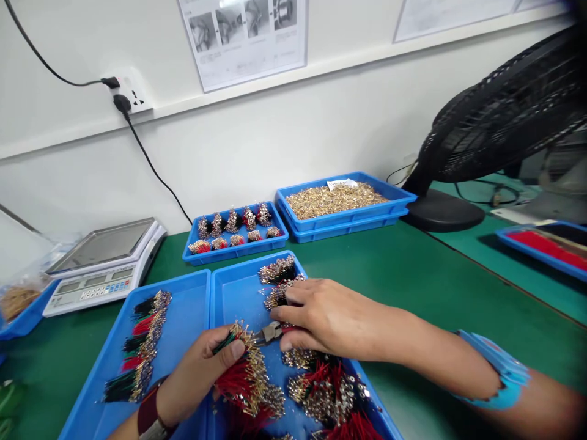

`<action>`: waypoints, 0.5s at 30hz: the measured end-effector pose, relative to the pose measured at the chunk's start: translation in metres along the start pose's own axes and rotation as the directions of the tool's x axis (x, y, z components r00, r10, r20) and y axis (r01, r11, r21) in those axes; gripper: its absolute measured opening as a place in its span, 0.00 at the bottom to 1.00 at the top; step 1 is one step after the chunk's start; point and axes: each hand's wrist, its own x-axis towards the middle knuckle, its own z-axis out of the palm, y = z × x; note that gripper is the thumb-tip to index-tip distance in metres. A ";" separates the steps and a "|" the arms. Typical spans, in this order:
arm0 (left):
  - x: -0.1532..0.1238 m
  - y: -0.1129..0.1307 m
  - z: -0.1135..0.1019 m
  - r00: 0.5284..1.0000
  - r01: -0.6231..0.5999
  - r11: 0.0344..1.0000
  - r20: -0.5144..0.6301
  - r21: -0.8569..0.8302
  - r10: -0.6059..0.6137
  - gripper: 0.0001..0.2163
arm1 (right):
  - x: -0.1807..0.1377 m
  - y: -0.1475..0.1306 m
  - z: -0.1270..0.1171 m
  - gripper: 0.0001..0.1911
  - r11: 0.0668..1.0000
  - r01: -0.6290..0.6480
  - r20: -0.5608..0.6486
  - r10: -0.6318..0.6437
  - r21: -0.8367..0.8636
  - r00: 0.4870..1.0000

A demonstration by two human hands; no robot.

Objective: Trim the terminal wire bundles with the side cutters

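My left hand (197,373) is closed round a bundle of red and green wires with gold terminals (245,373), held over the middle blue tray (238,293). My right hand (321,315) reaches in from the right and lies curled over small pliers (270,333) with red handles, its fingertips touching a bundle of terminal wires (277,296). More loose bundles (330,391) lie in the same tray under my right wrist.
A left blue tray (183,318) holds a row of sorted wire bundles (142,342). Behind stand a tray of bundles (236,229), a tray of gold terminals (339,198), a weighing scale (103,260) and a black fan (499,122) at right.
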 end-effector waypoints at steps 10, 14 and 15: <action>-0.001 0.004 0.001 0.998 0.024 0.997 -0.056 -0.074 -0.028 0.26 | -0.001 -0.005 -0.006 0.23 1.000 -0.018 -0.009 0.018 0.020 1.000; -0.003 0.006 -0.001 0.998 -0.003 0.986 -0.066 -0.167 -0.008 0.22 | -0.002 -0.002 -0.005 0.25 0.999 -0.038 -0.040 0.036 -0.032 0.999; -0.004 0.007 0.000 0.998 -0.009 0.982 -0.069 -0.187 -0.004 0.22 | -0.002 -0.002 -0.004 0.25 0.998 -0.039 -0.046 0.037 -0.040 0.998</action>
